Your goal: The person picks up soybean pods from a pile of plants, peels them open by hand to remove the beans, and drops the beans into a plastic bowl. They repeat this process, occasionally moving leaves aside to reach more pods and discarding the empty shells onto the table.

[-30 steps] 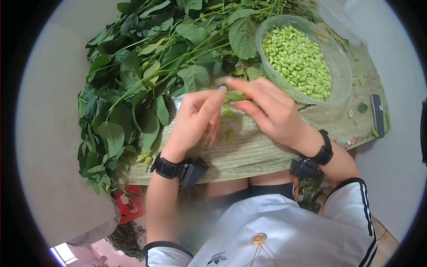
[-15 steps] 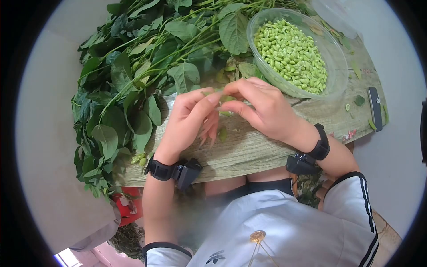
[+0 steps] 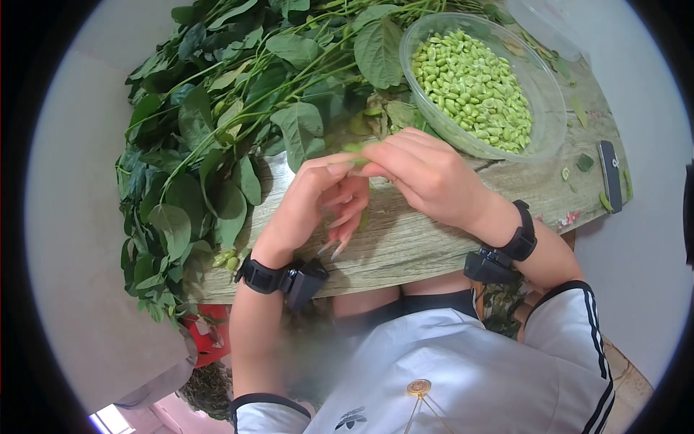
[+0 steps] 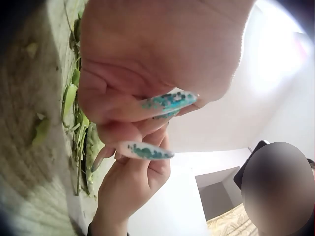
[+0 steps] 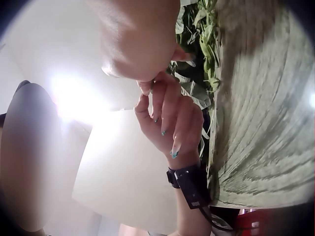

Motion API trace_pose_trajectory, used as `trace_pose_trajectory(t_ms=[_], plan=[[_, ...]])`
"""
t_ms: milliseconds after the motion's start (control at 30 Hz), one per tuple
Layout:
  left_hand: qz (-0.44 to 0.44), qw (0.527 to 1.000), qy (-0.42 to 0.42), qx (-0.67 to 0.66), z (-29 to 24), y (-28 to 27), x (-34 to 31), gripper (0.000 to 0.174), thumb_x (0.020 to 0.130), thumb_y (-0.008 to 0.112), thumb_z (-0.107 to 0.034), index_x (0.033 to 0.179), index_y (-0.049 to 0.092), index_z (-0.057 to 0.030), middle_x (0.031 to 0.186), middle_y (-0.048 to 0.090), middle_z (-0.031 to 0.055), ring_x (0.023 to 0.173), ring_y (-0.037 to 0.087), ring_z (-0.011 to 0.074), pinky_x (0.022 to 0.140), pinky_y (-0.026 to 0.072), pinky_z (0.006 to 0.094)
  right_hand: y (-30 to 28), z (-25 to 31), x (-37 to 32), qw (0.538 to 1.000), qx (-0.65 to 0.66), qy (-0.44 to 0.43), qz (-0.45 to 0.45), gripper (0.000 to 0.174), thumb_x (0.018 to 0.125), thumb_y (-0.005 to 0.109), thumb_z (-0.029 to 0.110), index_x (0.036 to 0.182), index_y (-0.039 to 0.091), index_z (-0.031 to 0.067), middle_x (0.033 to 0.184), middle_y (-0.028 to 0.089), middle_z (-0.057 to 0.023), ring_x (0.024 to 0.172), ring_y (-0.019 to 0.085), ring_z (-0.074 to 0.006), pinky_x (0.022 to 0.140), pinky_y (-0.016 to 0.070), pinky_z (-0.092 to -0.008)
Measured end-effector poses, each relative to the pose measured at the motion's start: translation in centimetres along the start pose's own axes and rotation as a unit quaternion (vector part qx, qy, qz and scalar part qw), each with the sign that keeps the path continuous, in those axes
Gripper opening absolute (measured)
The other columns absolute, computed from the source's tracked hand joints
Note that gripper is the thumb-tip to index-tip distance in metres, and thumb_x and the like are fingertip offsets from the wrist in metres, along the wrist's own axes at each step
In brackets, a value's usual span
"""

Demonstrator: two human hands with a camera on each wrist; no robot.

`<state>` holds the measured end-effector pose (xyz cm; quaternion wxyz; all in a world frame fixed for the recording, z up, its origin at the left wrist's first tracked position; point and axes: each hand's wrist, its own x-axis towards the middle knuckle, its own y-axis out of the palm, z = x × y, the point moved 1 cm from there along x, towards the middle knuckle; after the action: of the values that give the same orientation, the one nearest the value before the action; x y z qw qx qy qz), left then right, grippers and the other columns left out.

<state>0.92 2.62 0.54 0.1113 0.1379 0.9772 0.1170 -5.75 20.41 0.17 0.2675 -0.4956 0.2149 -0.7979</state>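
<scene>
Above the table edge my two hands meet at the fingertips. Between them is a small green soybean pod (image 3: 354, 147), partly covered by the fingers. My left hand (image 3: 307, 194) pinches it with thumb and forefinger, while the other fingers, with long decorated nails, hang loosely below. From the other side my right hand (image 3: 428, 172) pinches the pod with its thumb and fingers bent together. In the left wrist view the left palm (image 4: 157, 54) hides the pod. A clear plastic bowl (image 3: 547, 139) of shelled green soybeans (image 3: 473, 90) stands just beyond the right hand.
Leafy soybean stalks (image 3: 195, 159) are heaped along the left and back of the wood-patterned table (image 3: 412, 242). A phone (image 3: 610, 176) lies near the right edge. Loose pods (image 3: 225, 258) lie at the front left, and a clear lid (image 3: 543, 27) is behind the bowl.
The head view has shifted slightly. My fingertips, apart a second ago, have come together on the pod; the right fingers have closed in and the left thumb has turned.
</scene>
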Motion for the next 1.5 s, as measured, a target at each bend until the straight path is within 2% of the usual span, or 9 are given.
trace_pose_trajectory(t_ms=[133, 200, 467, 767, 867, 933, 1000, 1233, 1500], plan=[[-0.017, 1.0, 0.012, -0.012, -0.3, 0.7, -0.1, 0.051, 0.097, 0.038, -0.041, 0.109, 0.054, 0.0065, 0.058, 0.044, 0.0059, 0.037, 0.047, 0.0179, 0.033, 0.0329, 0.0258, 0.2, -0.2, -0.1, 1.0, -0.027, -0.005, 0.011, 0.027, 0.077, 0.059, -0.001, 0.105, 0.056, -0.0002, 0.086, 0.058, -0.0118, 0.083, 0.059, -0.0286, 0.073, 0.0485, -0.0374], [-0.028, 0.999, -0.014, -0.023, -0.7, 0.8, -0.2, 0.04, 0.095, 0.033, -0.03, 0.105, 0.054, 0.0011, 0.063, 0.045, 0.0037, 0.044, 0.049, 0.0155, 0.036, 0.0375, 0.0252, 0.1, -0.1, -0.1, 0.999, -0.03, 0.003, 0.018, 0.029, 0.077, 0.058, -0.001, 0.106, 0.056, -0.0005, 0.087, 0.058, -0.0121, 0.084, 0.059, -0.0289, 0.074, 0.0487, -0.0375], [-0.018, 0.998, -0.035, -0.04, -0.1, 0.2, 0.2, 0.038, 0.094, 0.029, -0.029, 0.104, 0.052, 0.0, 0.061, 0.043, 0.0029, 0.043, 0.048, 0.0165, 0.035, 0.0375, 0.0258, 0.2, -0.3, -0.4, 0.996, -0.051, 0.023, 0.067, 0.031, 0.077, 0.059, 0.0, 0.108, 0.055, -0.0001, 0.088, 0.058, -0.0117, 0.086, 0.059, -0.0286, 0.076, 0.0496, -0.0375], [-0.042, 0.991, -0.094, -0.089, 0.9, 0.2, 0.3, 0.036, 0.093, 0.028, -0.028, 0.1, 0.05, -0.0006, 0.06, 0.042, 0.0031, 0.042, 0.048, 0.017, 0.035, 0.0372, 0.026, 0.7, -0.5, -0.6, 0.994, -0.064, 0.021, 0.082, 0.016, 0.079, 0.06, 0.005, 0.094, 0.056, 0.004, 0.084, 0.061, -0.0101, 0.083, 0.062, -0.0279, 0.073, 0.0489, -0.0373], [-0.06, 0.992, -0.088, -0.074, 0.5, 0.4, 0.4, 0.032, 0.092, 0.03, -0.024, 0.098, 0.05, -0.0002, 0.06, 0.042, 0.0031, 0.041, 0.048, 0.0163, 0.035, 0.0369, 0.0254, 0.8, -0.4, -0.5, 0.996, -0.04, 0.023, 0.073, 0.008, 0.085, 0.059, 0.009, 0.091, 0.055, 0.0044, 0.078, 0.063, -0.0117, 0.079, 0.063, -0.0302, 0.07, 0.0483, -0.0401], [-0.058, 0.993, -0.073, -0.072, 0.1, 0.7, 0.4, 0.029, 0.091, 0.031, -0.022, 0.097, 0.05, 0.0001, 0.06, 0.042, 0.0032, 0.041, 0.048, 0.0154, 0.035, 0.0368, 0.025, 0.9, -0.1, -0.3, 0.99, 0.032, 0.129, 0.053, 0.012, 0.093, 0.055, 0.014, 0.09, 0.054, 0.0029, 0.075, 0.062, -0.0165, 0.073, 0.062, -0.0359, 0.063, 0.0471, -0.0431], [-0.107, 0.987, -0.037, 0.111, -0.3, 1.2, 0.3, 0.024, 0.09, 0.034, -0.015, 0.092, 0.051, 0.0008, 0.06, 0.046, 0.0031, 0.042, 0.049, 0.0126, 0.037, 0.0369, 0.0239, 0.9, 0.4, -0.2, 0.981, 0.09, 0.169, 0.044, 0.016, 0.096, 0.053, 0.017, 0.09, 0.053, 0.002, 0.073, 0.06, -0.0188, 0.07, 0.061, -0.0383, 0.059, 0.0458, -0.0439], [-0.118, 0.98, -0.027, 0.155, 0.0, 1.3, 0.1, 0.025, 0.091, 0.034, -0.013, 0.091, 0.054, 0.0017, 0.059, 0.05, 0.0022, 0.043, 0.05, 0.0104, 0.039, 0.037, 0.0228, 1.2, 0.2, -0.2, 0.934, 0.198, 0.292, 0.052, 0.027, 0.1, 0.049, 0.02, 0.084, 0.052, -0.0012, 0.063, 0.054, -0.022, 0.06, 0.056, -0.0409, 0.052, 0.0415, -0.0417], [-0.111, 0.983, -0.007, 0.144, 0.2, 1.1, 0.2, 0.031, 0.097, 0.037, -0.021, 0.076, 0.05, -0.0021, 0.06, 0.053, 0.0043, 0.042, 0.049, 0.0101, 0.038, 0.037, 0.0222, 1.4, 0.5, -0.1, 0.939, 0.206, 0.275, 0.031, 0.024, 0.099, 0.05, 0.018, 0.085, 0.053, -0.0011, 0.064, 0.056, -0.0209, 0.063, 0.058, -0.0411, 0.054, 0.0434, -0.0421]])
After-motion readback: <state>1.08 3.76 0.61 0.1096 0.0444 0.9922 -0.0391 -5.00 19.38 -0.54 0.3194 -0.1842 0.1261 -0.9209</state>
